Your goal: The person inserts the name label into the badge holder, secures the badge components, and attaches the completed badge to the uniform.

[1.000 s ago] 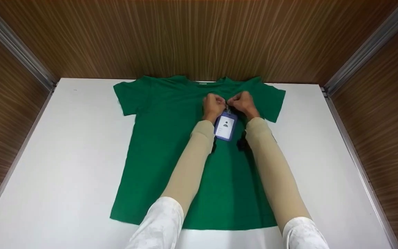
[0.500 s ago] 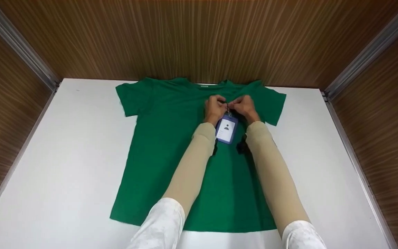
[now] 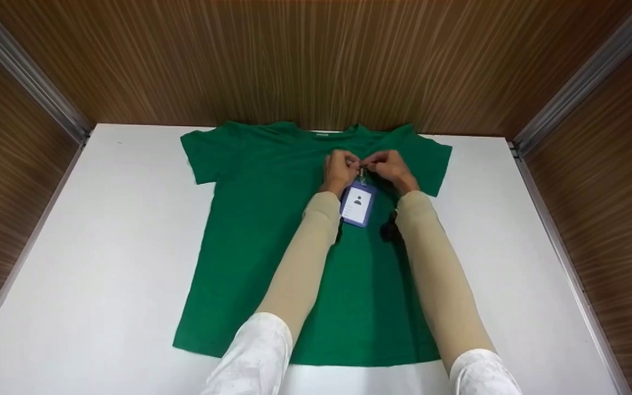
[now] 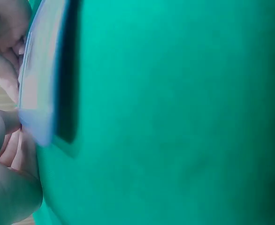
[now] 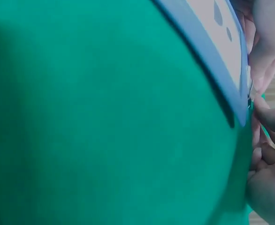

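A green T-shirt (image 3: 261, 236) lies spread flat on the table. Near its chest hangs a blue-framed badge holder (image 3: 357, 205) with a white card and a small metal clip (image 3: 362, 174) at its top. My left hand (image 3: 339, 171) pinches the clip between thumb and finger. Close beside it, my right hand (image 3: 393, 167) pinches shirt fabric, fingertips nearly meeting the left ones. The right wrist view shows the badge holder (image 5: 208, 42) slanting over the cloth and my right hand (image 5: 273, 164) below the clip. Fingers partly hide the clip.
The white table (image 3: 102, 236) extends on both sides of the shirt. A brown wood-grain panel (image 3: 316, 60) rises at the back, with similar panels at left and right joined by metal corner strips (image 3: 585, 71).
The hands stay together at the chest of the shirt. My right forearm and wrist have shifted slightly to the right, and the fingers have moved a little around the clip.
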The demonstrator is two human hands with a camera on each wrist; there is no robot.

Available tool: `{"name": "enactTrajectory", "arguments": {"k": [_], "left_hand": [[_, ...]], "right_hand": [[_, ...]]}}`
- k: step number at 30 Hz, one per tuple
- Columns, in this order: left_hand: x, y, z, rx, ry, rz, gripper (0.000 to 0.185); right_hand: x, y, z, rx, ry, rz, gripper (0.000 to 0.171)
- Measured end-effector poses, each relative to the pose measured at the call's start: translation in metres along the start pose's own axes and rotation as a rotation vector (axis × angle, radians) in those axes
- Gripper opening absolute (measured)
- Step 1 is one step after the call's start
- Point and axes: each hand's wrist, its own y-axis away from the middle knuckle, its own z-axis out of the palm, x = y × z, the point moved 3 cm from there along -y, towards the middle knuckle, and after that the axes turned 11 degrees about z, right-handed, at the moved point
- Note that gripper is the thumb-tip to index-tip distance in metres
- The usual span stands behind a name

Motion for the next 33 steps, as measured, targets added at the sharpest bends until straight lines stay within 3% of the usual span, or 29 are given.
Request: {"name": "enactTrajectory", "arguments": {"k": [6,13,20,27,33], "left_hand": [[-0.0007,0.0,-0.0005,0.017,0.024,-0.029,0.009],[-0.002,0.0003,0.0003,0.019,0.036,-0.058,0.009],[-0.0021,0.0026,0.0004,0.022,0.13,0.008,0.016],[-0.0033,0.0032,-0.0023,-0.017,0.121,0.035,0.025],[-0.0041,0.0028,-0.0035,-0.005,0.144,0.036,0.022]], "right_hand": [[0.0037,-0.0004,-0.0039,-0.006,0.009,-0.036,0.023],[0.006,-0.0007,-0.0042,-0.004,0.112,-0.049,0.02],[0.0052,-0.002,-0.0028,0.024,0.156,-0.042,0.018],[0.0038,-0.0013,-0.0013,0.023,0.169,-0.016,0.024],[0.0037,-0.0015,-0.001,0.026,0.179,-0.037,0.022]]}}
